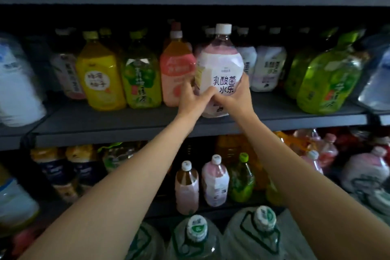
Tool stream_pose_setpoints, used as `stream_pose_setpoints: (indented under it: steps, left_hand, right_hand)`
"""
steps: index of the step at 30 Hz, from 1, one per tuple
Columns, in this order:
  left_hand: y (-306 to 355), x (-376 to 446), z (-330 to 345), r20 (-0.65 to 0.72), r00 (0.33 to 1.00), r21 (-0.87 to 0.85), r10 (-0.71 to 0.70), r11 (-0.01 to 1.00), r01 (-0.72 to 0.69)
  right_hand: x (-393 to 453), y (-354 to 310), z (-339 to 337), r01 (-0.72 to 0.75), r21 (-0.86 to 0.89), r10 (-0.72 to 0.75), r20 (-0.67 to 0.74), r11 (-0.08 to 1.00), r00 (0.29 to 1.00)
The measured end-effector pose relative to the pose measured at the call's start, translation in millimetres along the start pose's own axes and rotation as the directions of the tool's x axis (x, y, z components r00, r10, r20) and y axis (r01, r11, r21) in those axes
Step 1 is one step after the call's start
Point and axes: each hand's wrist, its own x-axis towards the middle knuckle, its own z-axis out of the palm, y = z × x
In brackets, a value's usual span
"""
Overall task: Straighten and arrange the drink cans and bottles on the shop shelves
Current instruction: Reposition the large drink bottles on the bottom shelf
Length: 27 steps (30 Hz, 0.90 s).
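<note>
Mid-frame, left hand (191,99) and right hand (236,96) clasp the pink bottle (219,63) (label forward); next, probably seat it squarely on the shelf (306,119).

— Where are our bare arms?
— Both stretched forward and up, close together.
— And our hands?
— The left hand (191,99) and right hand (237,96) curl inward, thumbs nearly meeting, gripping.
</note>
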Motion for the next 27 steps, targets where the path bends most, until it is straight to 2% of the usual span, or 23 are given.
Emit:
stream_pose_setpoints:
  steps: [2,5,9,11,13,15,17,18,20,22,24,25,26,27]
  left_hand:
    - [15.2,10.6,30.9,0.073,0.997,0.008,0.001,1.000,-0.002]
    - [24.9,20.2,70.0,0.186,0.980,0.032,-0.067,0.998,0.062]
    - [10.9,31.8,92.0,0.213,0.968,0.136,-0.133,0.985,0.105]
    - [7.3,40.1,90.4,0.212,0.971,0.175,-0.113,0.982,0.076]
    - [1.1,45.6,82.5,0.217,0.972,0.292,-0.094,0.956,0.028]
    - [-13.9,46.3,70.6,0.258,0.964,0.540,-0.068,0.837,-0.086]
    - [-33.1,43.3,62.0,0.357,0.927,0.760,-0.115,0.613,-0.216]
    - [-41.2,42.5,59.1,0.399,0.907,0.806,-0.136,0.523,-0.276]
    - [-46.9,43.3,57.1,0.433,0.891,0.821,-0.136,0.466,-0.328]
    - [-41.1,42.0,58.3,0.427,0.897,0.836,-0.119,0.431,-0.341]
    - [-36.9,43.1,55.8,0.419,0.896,0.861,-0.145,0.376,-0.342]
    - [-35.8,43.9,52.1,0.429,0.888,0.863,-0.165,0.364,-0.350]
    - [-35.8,44.2,47.2,0.448,0.877,0.852,-0.172,0.379,-0.360]
    - [-36.6,44.0,42.5,0.469,0.867,0.832,-0.167,0.414,-0.370]
  right_hand:
    - [17.1,3.1,-26.8,0.004,-0.096,-0.012,-0.083,0.995,0.996]
    - [39.0,10.6,-60.1,-0.052,-0.227,0.022,-0.131,0.973,0.991]
    - [42.4,40.3,-77.0,-0.154,-0.208,0.120,-0.166,0.966,0.979]
    - [47.6,49.7,-73.7,-0.165,-0.190,0.137,-0.149,0.968,0.979]
    - [56.5,52.3,-66.9,-0.174,-0.226,0.149,-0.121,0.958,0.981]
    - [66.0,54.8,-58.9,-0.189,-0.270,0.162,-0.119,0.944,0.980]
    - [71.7,55.2,-52.3,-0.224,-0.279,0.196,-0.126,0.934,0.973]
    - [72.7,54.2,-50.4,-0.236,-0.279,0.212,-0.113,0.931,0.971]
    - [72.1,53.9,-47.3,-0.251,-0.296,0.233,-0.098,0.922,0.968]
    - [64.2,54.6,-45.4,-0.204,-0.356,0.161,-0.147,0.912,0.976]
    - [49.7,54.1,-42.0,-0.023,-0.486,-0.094,-0.216,0.874,0.972]
    - [42.1,53.9,-38.6,0.098,-0.563,-0.259,-0.214,0.821,0.942]
    - [35.4,53.6,-34.2,0.208,-0.615,-0.382,-0.165,0.760,0.909]
    - [29.6,54.6,-28.7,0.308,-0.633,-0.440,-0.057,0.710,0.896]
